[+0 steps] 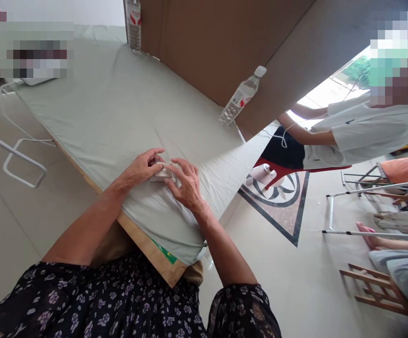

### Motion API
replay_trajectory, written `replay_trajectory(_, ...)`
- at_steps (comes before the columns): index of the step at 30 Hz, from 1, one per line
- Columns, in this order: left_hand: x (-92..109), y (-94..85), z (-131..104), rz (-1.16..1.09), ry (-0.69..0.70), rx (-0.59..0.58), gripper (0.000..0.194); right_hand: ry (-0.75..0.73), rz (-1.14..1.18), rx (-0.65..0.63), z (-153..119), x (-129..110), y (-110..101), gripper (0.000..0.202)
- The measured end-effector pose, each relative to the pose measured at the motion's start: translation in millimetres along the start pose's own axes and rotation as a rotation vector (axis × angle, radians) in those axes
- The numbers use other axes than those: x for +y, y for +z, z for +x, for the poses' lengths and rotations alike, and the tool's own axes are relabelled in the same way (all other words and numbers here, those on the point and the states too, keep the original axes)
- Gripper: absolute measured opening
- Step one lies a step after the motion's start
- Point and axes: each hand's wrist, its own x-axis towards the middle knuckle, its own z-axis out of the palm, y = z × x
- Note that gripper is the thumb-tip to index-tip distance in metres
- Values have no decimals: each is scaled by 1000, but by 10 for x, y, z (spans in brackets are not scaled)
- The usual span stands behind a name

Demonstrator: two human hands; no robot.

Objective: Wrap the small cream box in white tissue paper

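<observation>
A small whitish box (pixel 161 174) lies on the pale green cloth near the front of the table, partly covered by fingers. From its left side my left hand (pixel 143 167) grips it, with the thumb over the top edge and the index finger stretched out above. My right hand (pixel 186 182) holds the right end, index finger on top and thumb at the near side, with the other fingers curved and apart. Print or fine detail on the box is too small to make out.
Cloth covers the table (pixel 94 108), its bare wooden edge (pixel 154 256) showing nearest me. A large brown cardboard panel (pixel 207 51) stands behind, with one water bottle (pixel 242 96) leaning near it and another bottle (pixel 134 26) farther left. A person in a white shirt (pixel 362 129) sits at right.
</observation>
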Motion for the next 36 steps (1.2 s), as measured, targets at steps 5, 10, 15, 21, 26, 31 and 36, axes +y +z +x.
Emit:
replay_trajectory(5, 46, -2, -5, 42, -12, -8, 72, 63, 167, -15, 86, 186, 30, 74)
replay_trajectory(10, 32, 12, -3, 26, -15, 3, 73, 60, 172, -75, 150, 212, 145, 65)
replay_trajectory(15, 11, 29, 1, 35, 2, 13, 71, 49, 102, -21, 101, 180, 211, 54)
replay_trajectory(21, 27, 32, -2, 44, 3, 17, 71, 1, 53, 37, 75, 285, 239, 64)
replay_trajectory(26, 16, 44, 7, 49, 11, 35, 70, -22, 52, 28, 78, 311, 270, 52)
replay_trajectory(31, -34, 19, 28, -25, 32, 125, 67, 6, 27, 73, 61, 281, 252, 49)
replay_trajectory(36, -76, 0, 45, -38, 47, 190, 65, 31, 15, 59, 25, 262, 211, 60)
